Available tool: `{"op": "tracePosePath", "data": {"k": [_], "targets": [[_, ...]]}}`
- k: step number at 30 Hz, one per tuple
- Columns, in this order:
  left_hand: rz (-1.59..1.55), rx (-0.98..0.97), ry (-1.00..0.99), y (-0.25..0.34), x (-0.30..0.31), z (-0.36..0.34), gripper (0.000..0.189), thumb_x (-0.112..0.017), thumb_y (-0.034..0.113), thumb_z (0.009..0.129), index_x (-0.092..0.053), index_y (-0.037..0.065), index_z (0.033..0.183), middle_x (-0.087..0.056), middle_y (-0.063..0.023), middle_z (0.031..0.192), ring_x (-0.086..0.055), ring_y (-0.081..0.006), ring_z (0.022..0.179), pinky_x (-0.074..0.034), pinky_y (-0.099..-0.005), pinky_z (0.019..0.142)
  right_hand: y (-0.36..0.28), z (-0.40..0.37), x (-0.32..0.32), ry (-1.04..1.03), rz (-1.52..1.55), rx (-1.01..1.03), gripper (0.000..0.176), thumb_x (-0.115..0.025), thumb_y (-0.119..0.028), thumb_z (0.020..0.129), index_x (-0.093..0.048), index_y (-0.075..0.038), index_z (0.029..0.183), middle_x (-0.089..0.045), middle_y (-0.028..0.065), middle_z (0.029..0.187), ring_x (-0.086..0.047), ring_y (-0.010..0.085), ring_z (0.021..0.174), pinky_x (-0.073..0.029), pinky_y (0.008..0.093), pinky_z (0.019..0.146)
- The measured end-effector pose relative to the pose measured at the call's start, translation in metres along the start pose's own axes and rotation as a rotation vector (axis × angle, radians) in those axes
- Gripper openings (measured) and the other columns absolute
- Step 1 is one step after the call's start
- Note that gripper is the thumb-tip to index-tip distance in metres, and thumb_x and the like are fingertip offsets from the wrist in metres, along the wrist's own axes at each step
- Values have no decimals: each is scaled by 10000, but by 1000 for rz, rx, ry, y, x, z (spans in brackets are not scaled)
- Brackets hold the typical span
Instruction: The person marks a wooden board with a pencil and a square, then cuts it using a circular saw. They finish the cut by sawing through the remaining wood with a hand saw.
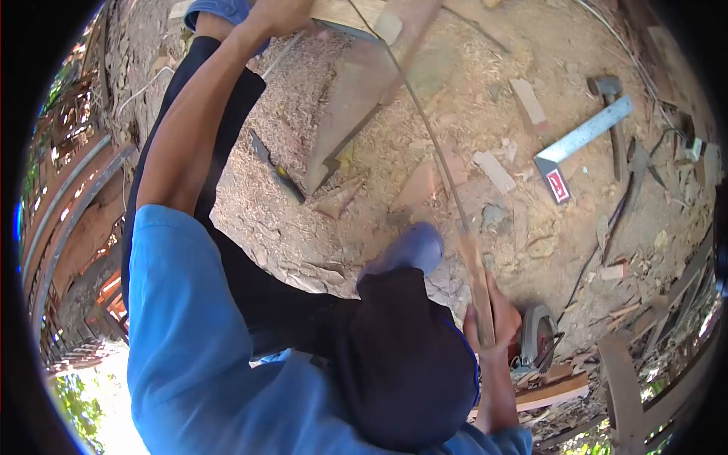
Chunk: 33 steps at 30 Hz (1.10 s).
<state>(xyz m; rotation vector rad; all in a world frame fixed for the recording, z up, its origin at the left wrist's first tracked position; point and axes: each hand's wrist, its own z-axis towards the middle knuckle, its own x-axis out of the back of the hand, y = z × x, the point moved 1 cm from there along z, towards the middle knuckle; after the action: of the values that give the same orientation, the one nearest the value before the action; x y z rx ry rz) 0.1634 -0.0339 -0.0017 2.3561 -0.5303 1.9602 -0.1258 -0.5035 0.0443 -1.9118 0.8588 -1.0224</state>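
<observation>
My right hand (491, 320) is closed around the wooden handle (476, 277) of a long, thin tool. Its narrow dark shaft (432, 136) runs up and to the left, over the ground, to a pale wooden board (341, 14) at the top edge. At the top left, my left hand (282, 14) is beside the end of that board; its fingers are partly cut off by the frame edge, so its hold is unclear. A brown plank (413, 45) slants down from the top, near the board.
A metal try square (588, 136), a hammer (614, 125) and wood offcuts (528, 105) lie on the right. A circular saw (537, 337) stands beside my right hand. A saw-like tool (277, 168) lies left of centre. My blue shoe (413, 249) is mid-frame.
</observation>
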Motion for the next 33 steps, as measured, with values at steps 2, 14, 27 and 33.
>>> {"op": "tracePosePath", "data": {"k": [2,14,27,33], "targets": [[29,46,-25,-5,-5,-1,540,-763,305,765,-547,-10,1146,-616,-224,1173,-554,-407,1207,-450,-496,1019,16,36,-26,-38,91,-64,519,-661,-142,922,-557,-8,1413,-710,212,1152,-708,219,997,-541,320,862],[12,57,-59,16,15,-7,536,-751,256,750,-542,5,1175,-606,-218,1196,-562,-387,1202,-479,-478,989,-13,13,-2,24,-74,40,558,-649,-125,879,-553,-11,1417,-715,193,1166,-734,225,987,-558,303,805],[-12,70,-100,20,21,-9,593,-801,315,740,-546,18,1185,-608,-207,1201,-558,-397,1200,-467,-506,989,-15,0,-10,113,-46,132,523,-652,-129,890,-586,-55,1404,-715,226,1143,-753,242,828,-568,318,719],[8,109,-55,1,-2,-2,640,-816,351,727,-534,23,1200,-594,-206,1229,-545,-391,1230,-443,-512,1025,-7,167,-77,194,36,473,602,-739,-169,787,-601,-52,1362,-702,237,1008,-699,375,829,-552,403,717]]}}
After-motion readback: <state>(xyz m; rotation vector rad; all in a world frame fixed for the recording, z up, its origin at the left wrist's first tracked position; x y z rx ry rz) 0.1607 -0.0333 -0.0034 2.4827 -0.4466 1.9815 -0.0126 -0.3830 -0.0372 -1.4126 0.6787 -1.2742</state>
